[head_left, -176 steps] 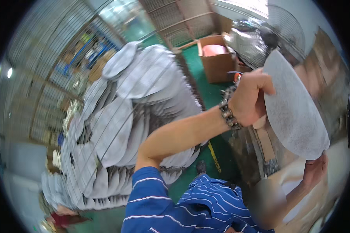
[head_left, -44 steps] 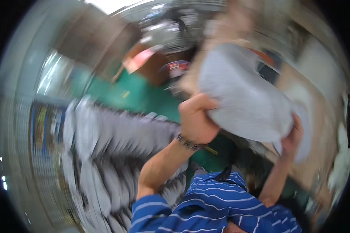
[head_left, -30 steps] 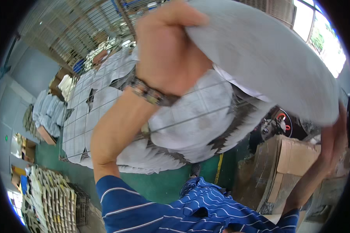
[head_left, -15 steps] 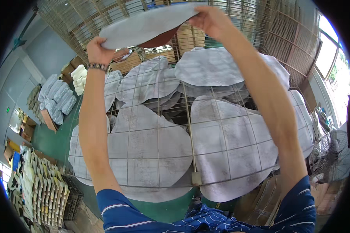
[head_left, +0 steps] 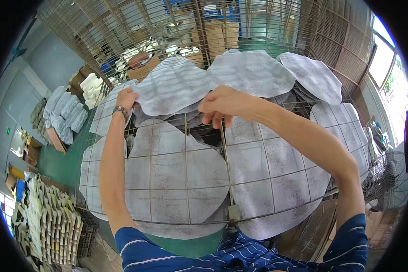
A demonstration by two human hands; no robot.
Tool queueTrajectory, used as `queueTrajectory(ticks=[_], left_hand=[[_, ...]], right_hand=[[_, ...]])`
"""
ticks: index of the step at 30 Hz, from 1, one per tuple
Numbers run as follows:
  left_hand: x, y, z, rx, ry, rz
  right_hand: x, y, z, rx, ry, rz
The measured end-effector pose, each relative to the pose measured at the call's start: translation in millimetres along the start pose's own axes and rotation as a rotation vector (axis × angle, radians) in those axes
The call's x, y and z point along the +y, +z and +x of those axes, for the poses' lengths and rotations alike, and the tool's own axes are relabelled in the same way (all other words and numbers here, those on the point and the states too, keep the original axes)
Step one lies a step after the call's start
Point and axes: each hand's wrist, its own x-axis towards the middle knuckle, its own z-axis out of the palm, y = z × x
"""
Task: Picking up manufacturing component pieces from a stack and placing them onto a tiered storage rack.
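Note:
A rounded grey sheet lies over a stack of similar sheets on the far left of a wire rack. My left hand, with a beaded bracelet at its wrist, pinches this sheet's left edge. By the right end of the same sheet is my right hand, its fingers loosely curled and apart, with nothing visible between them. Beside it rests another grey sheet on the far middle stack. Closer to me, two more stacks of grey sheets show beneath the wires.
More grey sheets lie at the far right. Wire mesh panels rise behind the rack. Stacked pale cut pieces stand at the lower left, white bundles beyond them. A fan is on the right, near cardboard.
The raised grey sheet has come down onto the far left stack. Both hands have lowered toward me; the right one has parted from the sheet's end.

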Motion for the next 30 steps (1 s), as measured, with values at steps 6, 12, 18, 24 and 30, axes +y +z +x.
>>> queueTrajectory(ticks=[6, 12, 18, 24, 30], left_hand=[[11.8, -21.6, -14.7, -0.212, -0.191, -0.382], [41.6, -20.2, -50.3, -0.181, -0.155, -0.394], [37.4, -21.2, -54.6, 0.238, -0.137, 0.419], [104.7, 64.4, -116.3, 0.291, 0.593, 1.172], [116.7, 114.1, -101.9, -0.032, 0.455, 1.217]], right_hand=[[2.0, -1.3, -126.6, 0.073, -0.09, -0.079], [18.1, -5.3, -246.6, 0.324, -0.022, -0.044], [73.1, 12.4, -337.9, 0.612, -0.056, 0.182], [106.3, 32.0, -373.9, 0.724, -0.128, 0.337], [117.3, 46.1, -368.4, 0.707, -0.159, 0.39]])
